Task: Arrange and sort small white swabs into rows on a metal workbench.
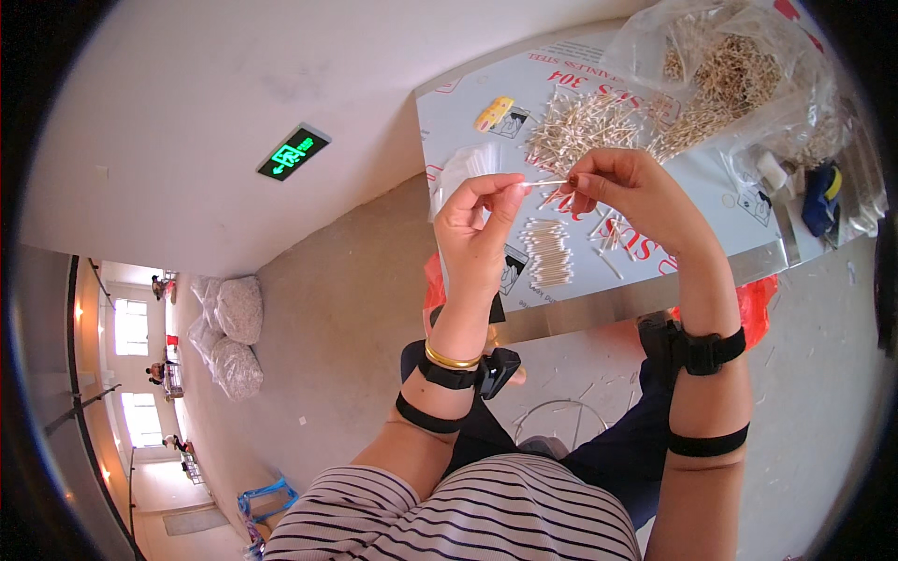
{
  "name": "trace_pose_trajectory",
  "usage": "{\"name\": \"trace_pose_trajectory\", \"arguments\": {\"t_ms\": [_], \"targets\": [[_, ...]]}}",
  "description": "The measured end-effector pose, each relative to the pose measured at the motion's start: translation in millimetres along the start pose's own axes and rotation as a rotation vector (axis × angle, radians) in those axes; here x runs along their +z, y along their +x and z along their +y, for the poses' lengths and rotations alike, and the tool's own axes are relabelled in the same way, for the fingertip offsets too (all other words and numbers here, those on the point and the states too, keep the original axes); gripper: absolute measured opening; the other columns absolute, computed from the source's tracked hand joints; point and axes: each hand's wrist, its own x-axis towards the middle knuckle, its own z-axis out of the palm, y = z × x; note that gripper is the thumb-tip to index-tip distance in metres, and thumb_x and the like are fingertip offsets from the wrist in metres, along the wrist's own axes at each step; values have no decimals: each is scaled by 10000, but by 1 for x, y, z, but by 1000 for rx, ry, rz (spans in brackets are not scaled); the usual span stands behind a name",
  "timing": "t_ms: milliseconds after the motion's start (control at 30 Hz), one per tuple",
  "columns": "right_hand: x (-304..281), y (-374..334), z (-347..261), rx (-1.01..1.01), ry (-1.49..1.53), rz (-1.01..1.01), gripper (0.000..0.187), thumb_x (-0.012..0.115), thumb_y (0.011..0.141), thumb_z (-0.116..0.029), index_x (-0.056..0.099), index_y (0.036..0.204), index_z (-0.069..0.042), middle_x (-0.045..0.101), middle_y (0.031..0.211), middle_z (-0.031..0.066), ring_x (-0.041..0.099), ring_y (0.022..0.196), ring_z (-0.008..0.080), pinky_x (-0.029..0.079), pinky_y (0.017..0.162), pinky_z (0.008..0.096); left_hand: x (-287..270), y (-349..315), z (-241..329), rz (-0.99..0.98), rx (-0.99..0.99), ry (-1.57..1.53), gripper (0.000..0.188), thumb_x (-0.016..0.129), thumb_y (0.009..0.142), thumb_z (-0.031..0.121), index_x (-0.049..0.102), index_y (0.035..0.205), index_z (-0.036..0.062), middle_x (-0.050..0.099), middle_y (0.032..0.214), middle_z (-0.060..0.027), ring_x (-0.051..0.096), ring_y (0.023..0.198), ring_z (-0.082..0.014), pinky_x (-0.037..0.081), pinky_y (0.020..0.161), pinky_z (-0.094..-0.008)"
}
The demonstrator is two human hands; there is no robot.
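Observation:
Between my two hands, above the table, a single cotton swab (547, 182) is held level by its ends. The fingertips of my left hand (482, 220) pinch one end, and those of my right hand (622, 192) pinch the other. Below the swab lies a neat row of cotton swabs (548, 252), stacked side by side. To its right, a few loose swabs (613, 238) are scattered under my right hand. A large loose pile of swabs (585, 126) spreads over the table beyond my hands.
A clear plastic bag (739, 79) full of swabs lies at the far right of the metal-topped table (655, 280). Clear plastic sleeves (472, 166) and a yellow packet (494, 113) are at its left side. A dark blue object (823, 199) sits by the right edge. White sacks (232, 327) stand on the floor.

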Motion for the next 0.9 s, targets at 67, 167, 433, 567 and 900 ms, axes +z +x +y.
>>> {"name": "trace_pose_trajectory", "arguments": {"t_ms": [67, 167, 433, 567, 900], "targets": [[-1, 1, 1, -2, -3, -14, 181, 579, 1015, -122, 666, 1018, 37, 707, 957, 59, 658, 848, 121, 533, 788, 282, 2, 0, 0, 7, -4, -25, 147, 707, 944, 57, 703, 1069, -20, 712, 976, -61, 670, 911, -122, 495, 857, -246], [-1, 2, 0, -3, -17, -32, 205, 575, 1024, -148, 671, 1018, 33, 705, 929, 58, 658, 843, 124, 531, 792, 281, 0, 2, 1, 13, 0, -62, 147, 697, 956, 73, 701, 1066, -25, 719, 979, -69, 689, 934, -140, 503, 881, -260], [2, 0, 0, 1, 3, -33, 232, 559, 1036, -172, 674, 998, 25, 698, 877, 53, 653, 829, 125, 524, 787, 274, 2, 2, 2, 3, -21, -98, 153, 706, 949, 78, 703, 1065, -22, 720, 982, -64, 672, 926, -119, 498, 869, -256], [3, 1, -1, 7, 0, -50, 237, 552, 1040, -180, 673, 978, 14, 693, 868, 48, 649, 816, 124, 522, 786, 277, 1, 3, -3, -27, -8, -35, 157, 730, 928, 71, 710, 1058, -13, 710, 975, -33, 573, 836, -62, 456, 801, -222], [8, -1, -9, 72, 29, -159, 325, 508, 1064, -255, 665, 913, -14, 672, 777, 33, 624, 757, 113, 498, 743, 268, 6, 2, 1, -40, 0, -12, 179, 752, 904, 67, 719, 1070, 9, 697, 971, -10, 534, 811, -41, 424, 764, -202]]}}
